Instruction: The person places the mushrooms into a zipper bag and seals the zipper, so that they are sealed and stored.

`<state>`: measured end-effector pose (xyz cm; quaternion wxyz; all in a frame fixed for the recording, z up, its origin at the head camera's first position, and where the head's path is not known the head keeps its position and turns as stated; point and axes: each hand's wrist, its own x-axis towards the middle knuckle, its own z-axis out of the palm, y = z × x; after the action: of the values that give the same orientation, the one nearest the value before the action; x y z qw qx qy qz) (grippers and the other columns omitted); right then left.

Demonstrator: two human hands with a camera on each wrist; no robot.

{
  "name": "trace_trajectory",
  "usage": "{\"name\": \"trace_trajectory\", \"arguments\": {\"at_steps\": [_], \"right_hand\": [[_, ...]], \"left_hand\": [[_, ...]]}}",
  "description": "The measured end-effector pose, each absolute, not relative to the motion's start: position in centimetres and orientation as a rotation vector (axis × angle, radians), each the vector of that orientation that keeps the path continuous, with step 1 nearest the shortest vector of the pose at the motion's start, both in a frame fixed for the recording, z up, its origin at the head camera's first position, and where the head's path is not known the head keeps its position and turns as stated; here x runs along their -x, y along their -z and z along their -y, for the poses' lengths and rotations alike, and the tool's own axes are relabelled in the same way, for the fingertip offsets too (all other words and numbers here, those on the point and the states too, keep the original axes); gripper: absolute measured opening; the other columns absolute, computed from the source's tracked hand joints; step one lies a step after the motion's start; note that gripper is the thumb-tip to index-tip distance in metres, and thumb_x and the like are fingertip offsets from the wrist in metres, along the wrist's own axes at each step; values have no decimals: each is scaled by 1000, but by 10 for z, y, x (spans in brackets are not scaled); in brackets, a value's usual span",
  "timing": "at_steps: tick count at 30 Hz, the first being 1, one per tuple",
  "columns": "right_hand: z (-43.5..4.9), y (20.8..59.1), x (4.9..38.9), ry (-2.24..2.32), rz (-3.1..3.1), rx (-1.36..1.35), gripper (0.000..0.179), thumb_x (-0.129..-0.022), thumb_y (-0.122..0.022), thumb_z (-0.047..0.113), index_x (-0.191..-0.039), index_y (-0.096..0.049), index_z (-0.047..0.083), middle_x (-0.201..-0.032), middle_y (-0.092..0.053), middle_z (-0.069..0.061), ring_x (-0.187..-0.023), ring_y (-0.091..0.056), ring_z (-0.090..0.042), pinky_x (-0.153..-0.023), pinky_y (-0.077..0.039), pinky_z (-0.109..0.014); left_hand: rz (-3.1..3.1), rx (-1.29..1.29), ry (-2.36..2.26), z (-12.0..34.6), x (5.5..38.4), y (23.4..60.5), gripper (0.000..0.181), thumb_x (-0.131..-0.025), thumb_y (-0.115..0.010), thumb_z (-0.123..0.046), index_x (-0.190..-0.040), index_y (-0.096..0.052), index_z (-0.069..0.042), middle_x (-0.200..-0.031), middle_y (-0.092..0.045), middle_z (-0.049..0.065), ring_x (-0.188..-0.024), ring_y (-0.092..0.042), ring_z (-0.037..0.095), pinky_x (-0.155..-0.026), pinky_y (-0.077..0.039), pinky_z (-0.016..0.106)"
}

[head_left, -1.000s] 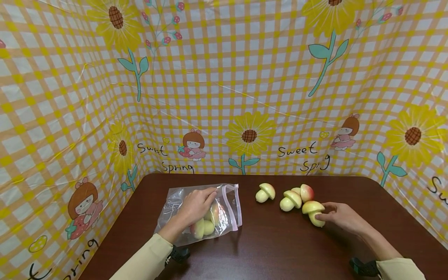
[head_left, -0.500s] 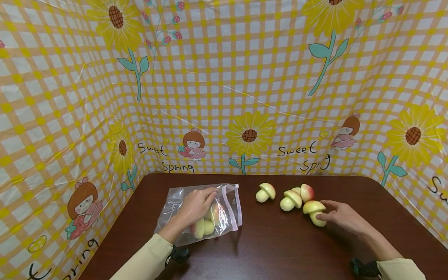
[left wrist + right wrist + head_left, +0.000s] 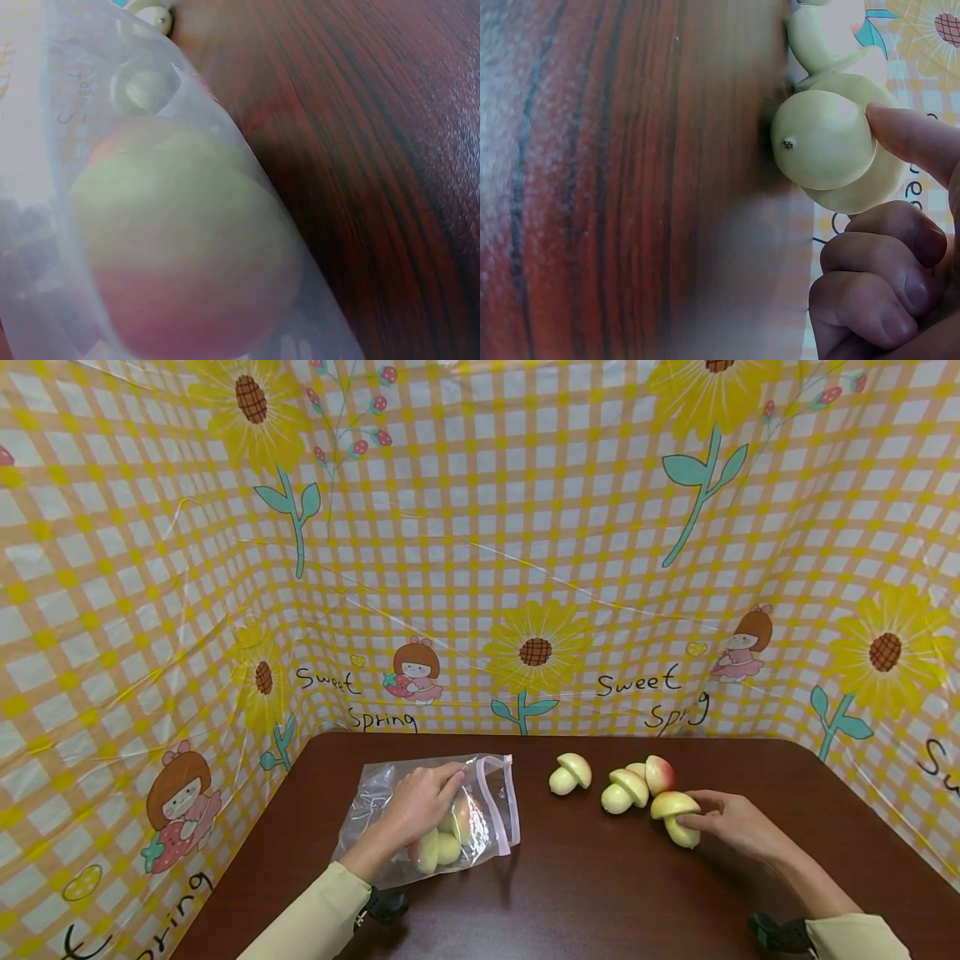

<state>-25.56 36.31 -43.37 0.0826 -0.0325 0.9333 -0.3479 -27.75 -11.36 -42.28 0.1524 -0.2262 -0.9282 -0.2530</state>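
Note:
A clear zip bag lies on the left of the table, its pinkish zip strips parted at the right end. Inside are mushroom-shaped pieces, yellow-green with red blush; one toy mushroom fills the left wrist view. Over the bag's top my left hand grips the plastic near the mouth; its fingertips are partly hidden. On the right, my right hand pinches another toy mushroom between thumb and forefinger. The right wrist view shows the thumb against this mushroom's stem, the other fingers curled below.
Several more mushrooms stand outside the bag: a single one toward the back and a touching pair, its front one and its redder one. The dark wooden table ends at a checked cloth behind.
Both hands keep their places almost unchanged. The pinched mushroom has shifted very slightly to the right, and the whole head view has moved a touch.

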Motion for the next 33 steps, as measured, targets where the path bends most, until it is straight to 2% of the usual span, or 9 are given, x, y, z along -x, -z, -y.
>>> {"name": "trace_trajectory", "arguments": {"at_steps": [9,20,27,30,33], "right_hand": [[-364,435,257,1020,-2820,88,74,-95,-67,45,-142,-48,-8,-119,-68,-18,-102,-64,-23,-79,-48,-35],[-365,433,254,1044,-2802,85,76,-94,-67,48,-143,-49,-6,-119,-68,-16,-106,-62,-26,-83,-48,-40],[-364,433,255,1033,-2809,73,76,-92,-69,49,-141,-50,-7,-116,-69,-14,-101,-62,-21,-79,-47,-34],[-365,433,255,1028,-2808,70,75,-92,-69,49,-140,-51,-6,-116,-69,-14,-101,-62,-21,-79,-47,-35],[-365,432,255,1033,-2802,68,75,-92,-69,49,-140,-52,-7,-118,-69,-16,-104,-62,-24,-80,-48,-37]], "left_hand": [[2659,648,720,114,278,423,30,-106,-50,-31,-125,-72,-21,-111,-75,2,-85,-67,17,-75,-55,44],[2652,650,712,115,279,424,30,-106,-51,-31,-124,-72,-21,-111,-75,3,-89,-70,21,-75,-55,46],[2657,648,723,115,279,424,30,-106,-51,-31,-124,-72,-21,-113,-75,2,-96,-72,23,-78,-55,47],[2661,642,724,115,278,423,30,-106,-51,-31,-125,-72,-21,-114,-75,2,-96,-72,23,-78,-55,47],[2671,642,725,115,278,423,31,-106,-50,-32,-126,-71,-21,-111,-75,3,-87,-69,19,-76,-55,45]]}}
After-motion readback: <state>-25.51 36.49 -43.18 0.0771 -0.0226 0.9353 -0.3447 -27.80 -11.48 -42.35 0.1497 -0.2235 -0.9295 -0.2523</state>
